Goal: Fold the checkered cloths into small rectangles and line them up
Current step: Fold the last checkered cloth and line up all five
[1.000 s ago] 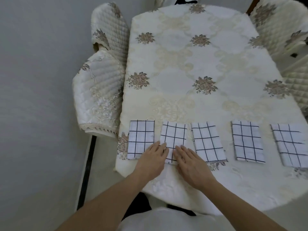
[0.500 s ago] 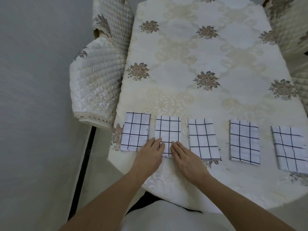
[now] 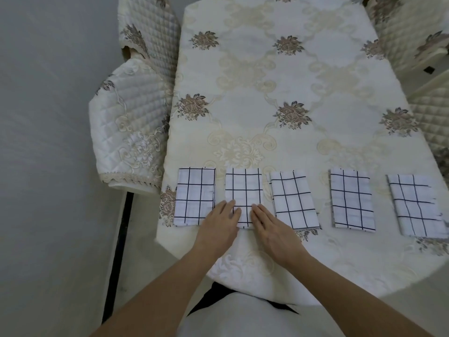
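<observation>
Cream floral fabric covers the surface [image 3: 245,76], and your work sits along its near edge. Your left hand [image 3: 220,229] and right hand [image 3: 274,235] lie flat side by side, fingers straight and held together, fingertips pressing the near end of the second checkered cloth [image 3: 244,188]. It runs straight away from you, long axis toward the far edge, centred between both hands, so neither is nearer. The first cloth [image 3: 195,198] lies just left of it, by the near left corner. The third cloth [image 3: 292,200] lies close on the right, then the fourth cloth [image 3: 352,200] and fifth cloth [image 3: 416,205] with wider gaps. Evening the row likely means sideways nudges. No labels or writing show.
</observation>
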`<state>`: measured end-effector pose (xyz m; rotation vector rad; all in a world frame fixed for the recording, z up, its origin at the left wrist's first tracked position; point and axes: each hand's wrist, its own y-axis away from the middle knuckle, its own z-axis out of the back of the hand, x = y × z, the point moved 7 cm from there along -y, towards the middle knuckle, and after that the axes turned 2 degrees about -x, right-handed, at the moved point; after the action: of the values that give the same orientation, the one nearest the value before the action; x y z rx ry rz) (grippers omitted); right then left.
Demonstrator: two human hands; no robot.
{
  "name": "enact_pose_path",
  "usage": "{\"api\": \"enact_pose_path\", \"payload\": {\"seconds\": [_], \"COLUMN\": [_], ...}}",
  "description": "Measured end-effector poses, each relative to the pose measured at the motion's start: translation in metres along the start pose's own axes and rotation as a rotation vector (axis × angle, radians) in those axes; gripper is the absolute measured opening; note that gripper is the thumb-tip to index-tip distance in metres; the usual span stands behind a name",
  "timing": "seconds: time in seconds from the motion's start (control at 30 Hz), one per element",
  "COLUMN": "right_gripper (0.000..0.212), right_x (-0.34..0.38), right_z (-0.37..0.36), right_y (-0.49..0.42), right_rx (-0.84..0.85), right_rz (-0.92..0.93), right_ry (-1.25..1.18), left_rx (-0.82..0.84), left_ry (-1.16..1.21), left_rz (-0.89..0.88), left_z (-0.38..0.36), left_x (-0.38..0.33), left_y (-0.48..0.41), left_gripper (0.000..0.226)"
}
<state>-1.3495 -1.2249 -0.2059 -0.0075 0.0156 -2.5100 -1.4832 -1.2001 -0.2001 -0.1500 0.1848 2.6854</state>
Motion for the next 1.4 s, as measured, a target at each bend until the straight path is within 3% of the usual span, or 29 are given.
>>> {"api": "enact_pose_path", "payload": {"seconds": [0.17,0.37,0.5,0.77,1.0,1.13,1.4], "right_gripper": [0.049,0.047,0.049,0.052,0.046,0.065,0.07], "right_x": [-0.008,-0.054,-0.089,-0.118,-0.118,-0.123,-0.121], "right_z": [0.007,0.028,0.024,0.015,0.007,0.004,0.003], "right_y": [0.005,0.038,0.066,0.095,0.096,0.095,0.091], "right_rx": [0.004,-0.072,-0.052,-0.036,-0.013,0.077,0.087], "right_rz": [-0.041,-0.135,-0.13,-0.072,-0.087,-0.181,-0.251], "right_ry": [-0.07,-0.041,0.011,-0.035,-0.079,-0.12,-0.163], "left_rx": [-0.073,-0.158,-0.145,-0.076,-0.024,0.02,0.039], "left_ry": [-0.013,0.013,0.03,-0.036,-0.026,-0.005,0.025], "left_rz": [0.007,-0.124,-0.213,-0.151,-0.116,-0.107,-0.098], "left_z": [0.01,0.019,0.01,-0.015,-0.021,-0.02,-0.013], "left_x": [-0.003,-0.046,-0.087,-0.132,-0.137,-0.134,-0.129], "left_y": [-0.005,-0.022,-0.032,-0.049,-0.055,-0.059,-0.061], "left_gripper": [0.059,0.059,0.062,0.062,0.06,0.061,0.063]}}
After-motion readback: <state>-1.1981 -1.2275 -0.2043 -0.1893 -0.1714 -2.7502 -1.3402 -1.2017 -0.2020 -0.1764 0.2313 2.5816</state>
